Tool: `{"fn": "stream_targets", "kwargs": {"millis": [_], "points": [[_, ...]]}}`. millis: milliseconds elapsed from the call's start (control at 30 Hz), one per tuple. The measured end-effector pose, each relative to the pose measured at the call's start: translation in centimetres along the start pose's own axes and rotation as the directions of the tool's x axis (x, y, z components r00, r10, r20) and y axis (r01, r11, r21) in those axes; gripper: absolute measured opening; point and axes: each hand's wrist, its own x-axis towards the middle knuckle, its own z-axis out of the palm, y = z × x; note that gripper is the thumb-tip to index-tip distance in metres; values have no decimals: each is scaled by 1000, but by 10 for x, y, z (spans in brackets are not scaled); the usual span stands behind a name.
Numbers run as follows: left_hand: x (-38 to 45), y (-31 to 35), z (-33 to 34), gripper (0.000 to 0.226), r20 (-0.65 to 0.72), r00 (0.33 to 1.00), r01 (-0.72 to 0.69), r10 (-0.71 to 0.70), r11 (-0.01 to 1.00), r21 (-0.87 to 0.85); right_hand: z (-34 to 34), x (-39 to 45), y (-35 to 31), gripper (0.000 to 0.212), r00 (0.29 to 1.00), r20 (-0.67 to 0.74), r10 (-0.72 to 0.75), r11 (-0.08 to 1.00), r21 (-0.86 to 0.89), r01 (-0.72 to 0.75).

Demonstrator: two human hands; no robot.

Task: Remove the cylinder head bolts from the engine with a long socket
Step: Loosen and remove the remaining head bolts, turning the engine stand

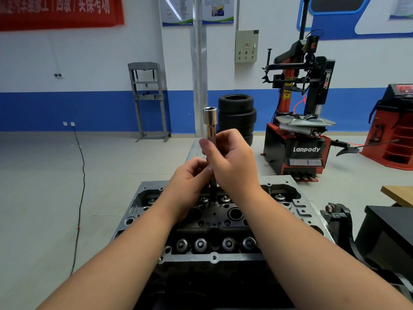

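Grey cast metal marks the engine (214,257), filling the lower middle of the view. Above its far side, the right hand (232,163) is wrapped around the upright long socket (210,124), steadying it. Below, the left hand (192,177) pinches the dark bolt (213,191) hanging from it, probably to free it.

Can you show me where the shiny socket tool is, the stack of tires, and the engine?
long socket (210,118), head view, on its shiny upper barrel.
stack of tires (237,113), head view, on the sidewall of the middle tire.
engine (214,257), head view, on its near metal rim.
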Motion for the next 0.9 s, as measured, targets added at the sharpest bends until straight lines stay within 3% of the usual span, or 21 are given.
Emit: {"fn": "stream_targets", "kwargs": {"millis": [133, 233, 400, 567, 700, 900], "points": [[-1, 1, 1, 28, 22, 1000, 13, -11, 997, -70, 2, -1, 2, 5, 998, 62, -22, 1000, 23, 20], [-1, 2, 2, 41, 71, 997, 40, -33, 995, -96, 2, -1, 3, 13, 997, 73, -15, 1000, 23, 13], [-1, 1, 0, 31, 43, 999, 24, -21, 997, -70, 0, 0, -2, 11, 999, 45, -3, 994, 109, -2], [-2, 2, 0, 20, -2, 1000, -16, 16, 998, -62, 1, -1, -2, 18, 1000, 26, -8, 999, 38, 7], [-3, 4, 2, 38, 53, 999, 11, -4, 991, -137, 0, 0, 1, 20, 999, 40, 32, 998, 53, -35], [-2, 3, 1, 27, 35, 999, 19, -15, 995, -102, 1, -1, -2, 17, 1000, 21, 15, 997, 69, -17]]}}
